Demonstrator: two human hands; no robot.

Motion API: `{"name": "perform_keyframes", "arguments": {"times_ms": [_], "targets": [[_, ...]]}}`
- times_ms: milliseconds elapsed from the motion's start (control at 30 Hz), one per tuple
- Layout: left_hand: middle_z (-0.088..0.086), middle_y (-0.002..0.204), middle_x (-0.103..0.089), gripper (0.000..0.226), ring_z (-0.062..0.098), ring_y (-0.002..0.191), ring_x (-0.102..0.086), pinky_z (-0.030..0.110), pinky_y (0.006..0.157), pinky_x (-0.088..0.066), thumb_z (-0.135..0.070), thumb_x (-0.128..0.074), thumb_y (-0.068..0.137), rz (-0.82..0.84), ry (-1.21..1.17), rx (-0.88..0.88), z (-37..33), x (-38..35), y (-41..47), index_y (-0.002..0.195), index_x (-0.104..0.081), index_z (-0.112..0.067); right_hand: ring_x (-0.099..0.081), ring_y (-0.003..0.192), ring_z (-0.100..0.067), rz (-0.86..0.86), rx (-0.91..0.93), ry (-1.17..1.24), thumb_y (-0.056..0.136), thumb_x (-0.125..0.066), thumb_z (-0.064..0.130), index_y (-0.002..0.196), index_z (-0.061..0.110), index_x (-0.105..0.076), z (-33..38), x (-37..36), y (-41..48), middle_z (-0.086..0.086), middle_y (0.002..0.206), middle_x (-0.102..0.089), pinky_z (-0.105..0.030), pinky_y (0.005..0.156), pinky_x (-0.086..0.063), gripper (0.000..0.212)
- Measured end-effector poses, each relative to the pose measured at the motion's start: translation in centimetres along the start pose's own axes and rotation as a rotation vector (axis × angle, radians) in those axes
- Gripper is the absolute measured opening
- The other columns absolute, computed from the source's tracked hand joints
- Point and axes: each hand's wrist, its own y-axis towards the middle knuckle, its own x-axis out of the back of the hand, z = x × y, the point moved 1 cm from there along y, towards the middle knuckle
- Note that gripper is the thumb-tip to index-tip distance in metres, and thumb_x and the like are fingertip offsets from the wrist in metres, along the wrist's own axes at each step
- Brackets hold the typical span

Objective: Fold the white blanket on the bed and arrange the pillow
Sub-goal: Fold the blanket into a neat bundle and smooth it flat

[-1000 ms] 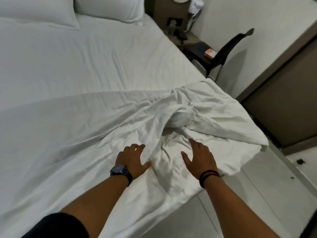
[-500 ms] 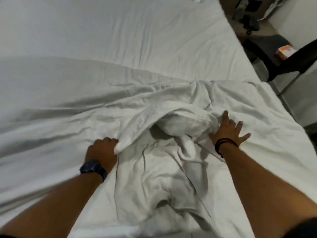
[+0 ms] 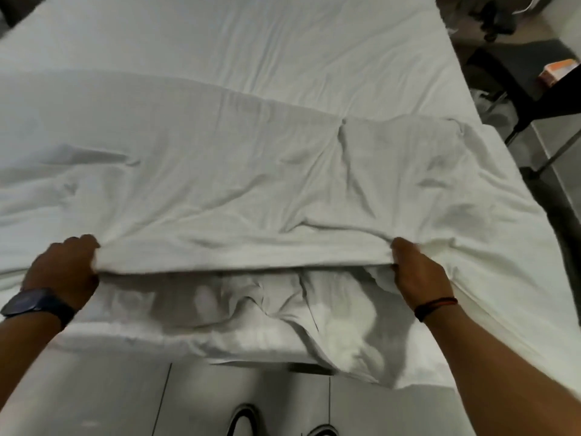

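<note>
The white blanket point(image 3: 239, 184) lies spread over the near half of the bed, wrinkled, with its near edge lifted off the mattress. My left hand point(image 3: 64, 270) grips that edge at the left, fingers curled round the fabric. My right hand point(image 3: 418, 272) grips the same edge at the right. The edge is stretched taut between both hands. Under it more crumpled white fabric point(image 3: 283, 316) bunches at the foot of the bed and hangs over the side. No pillow is in view.
The white bed sheet point(image 3: 251, 48) covers the far half of the bed. A dark chair point(image 3: 534, 73) with an orange box point(image 3: 559, 72) on it stands at the right of the bed. Grey tiled floor point(image 3: 125, 398) and my shoes lie below the bed's foot.
Both hands have moved apart and taken hold of the blanket's near edge, pulling it flat and taut. The bunched heap in the middle has been spread out. The view has tilted downward.
</note>
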Motion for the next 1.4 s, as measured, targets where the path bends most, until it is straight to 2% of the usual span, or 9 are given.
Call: {"name": "perform_keyframes", "arguments": {"times_ms": [133,367,500,600,833,967,1067,1267,1400], "targets": [[0.015,0.088,-0.061,0.056,0.038,0.072,-0.058,0.039,0.060,-0.043,-0.040,-0.078,0.063,-0.029,-0.003,-0.129,-3.9,-1.0,-1.4,0.108,-0.052,-0.021,-0.063,0.083,-0.035,0.221,0.009,-0.099,0.085,-0.064,0.018,0.123,0.014,-0.051,-1.4,-0.1,-3.3,-0.012,0.107,-0.062,-0.036,0.065,-0.045,0.040],[0.024,0.079,-0.058,0.027,0.039,0.072,-0.057,0.048,0.070,-0.051,-0.013,-0.076,0.070,0.026,-0.032,-0.033,-2.8,-2.6,-3.0,0.084,-0.053,-0.009,-0.054,0.044,-0.030,0.041,0.387,-0.277,0.052,-0.085,-0.005,0.097,0.003,-0.062,-1.8,1.8,-6.7,-0.013,0.069,-0.056,-0.030,0.032,-0.037,0.052],[0.012,0.109,-0.065,0.085,0.038,0.095,-0.063,0.048,0.075,-0.056,-0.058,-0.079,0.042,-0.115,0.020,-0.391,-9.3,-2.1,-6.2,0.115,-0.060,-0.019,-0.059,0.072,-0.035,0.099,0.197,-0.388,0.051,-0.089,0.035,0.109,0.009,-0.060,-4.8,0.2,-8.9,-0.013,0.086,-0.062,-0.041,0.059,-0.049,0.069],[0.014,0.130,-0.057,0.114,0.037,0.111,-0.058,0.048,0.089,-0.050,-0.074,-0.076,0.042,-0.075,-0.004,-0.620,-17.1,-3.5,-9.1,0.138,-0.047,-0.019,-0.062,0.079,-0.040,0.013,0.176,-0.452,0.049,-0.089,0.018,0.100,0.003,-0.066,-6.4,-0.9,-9.1,-0.019,0.087,-0.064,-0.047,0.069,-0.049,0.058],[0.031,0.106,-0.061,0.061,0.051,0.087,-0.057,0.056,0.077,-0.050,-0.002,-0.082,0.058,-0.027,-0.039,-0.503,-17.9,-4.5,-8.7,0.116,-0.063,-0.002,-0.049,0.048,-0.033,-0.180,0.536,-0.244,0.073,-0.041,-0.003,0.099,0.000,-0.050,-7.2,-1.2,-11.5,-0.021,0.070,-0.055,-0.035,0.045,-0.042,0.028],[0.030,0.095,-0.058,0.073,0.051,0.080,-0.055,0.053,0.064,-0.051,-0.004,-0.092,0.038,-0.077,0.034,-0.503,-16.6,-2.9,-9.0,0.106,-0.064,-0.003,-0.050,0.050,-0.031,-0.083,0.543,-0.268,0.077,-0.064,0.004,0.102,0.003,-0.055,-7.3,-2.0,-14.1,-0.016,0.074,-0.056,-0.033,0.050,-0.041,0.026],[0.028,0.105,-0.060,0.078,0.051,0.088,-0.056,0.055,0.067,-0.050,-0.011,-0.087,0.045,-0.237,0.046,-0.546,-18.7,-2.6,-10.3,0.118,-0.061,-0.007,-0.055,0.069,-0.031,0.059,0.413,-0.451,0.054,-0.084,0.050,0.116,0.010,-0.056,-8.7,-2.5,-15.1,-0.010,0.085,-0.058,-0.042,0.070,-0.046,0.079],[0.029,0.092,-0.065,0.055,0.048,0.073,-0.059,0.052,0.061,-0.051,-0.002,-0.087,0.054,-0.197,0.006,-0.713,-21.7,-4.2,-11.7,0.106,-0.067,0.000,-0.049,0.046,-0.030,0.000,0.339,-0.417,0.055,-0.073,-0.013,0.110,0.001,-0.061,-8.1,-2.8,-14.8,-0.012,0.060,-0.053,-0.034,0.047,-0.043,0.058],[0.026,0.084,-0.065,0.061,0.045,0.066,-0.059,0.050,0.056,-0.052,-0.007,-0.092,0.043,-0.112,0.031,-0.725,-20.1,-3.8,-11.5,0.098,-0.066,0.000,-0.049,0.049,-0.028,0.067,0.441,-0.254,0.058,-0.076,0.001,0.105,0.005,-0.060,-9.0,-1.5,-15.8,-0.009,0.062,-0.054,-0.034,0.046,-0.042,0.050]]}}
